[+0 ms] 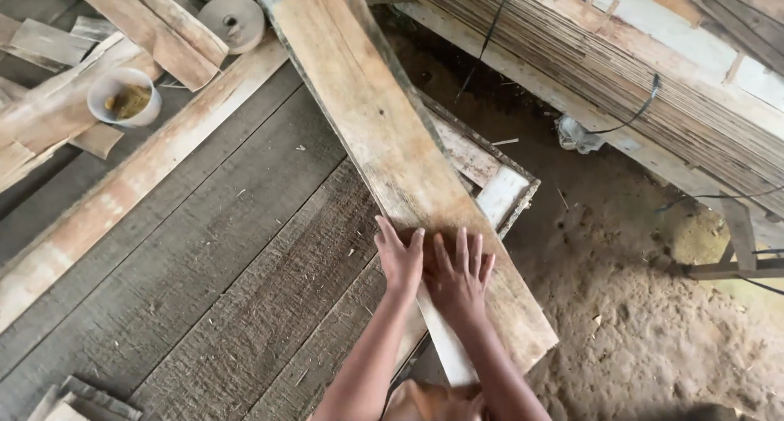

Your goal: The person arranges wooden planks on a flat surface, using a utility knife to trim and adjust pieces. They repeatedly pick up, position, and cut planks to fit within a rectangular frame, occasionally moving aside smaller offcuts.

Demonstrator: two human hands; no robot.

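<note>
Pressing flat, open, gripping nothing: left hand, right hand on one plank

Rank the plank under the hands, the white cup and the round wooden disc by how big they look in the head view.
1. Plank, by far the largest, running from the top edge down past both hands.
2. and 3. Cup and disc look about alike; the disc is partly hidden and farther off, so I will not rank them.

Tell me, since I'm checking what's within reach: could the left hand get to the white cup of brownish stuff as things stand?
Probably not without leaning. The left hand lies flat on the long plank, and the white cup sits far off among boards; only bare floorboards lie between.
</note>
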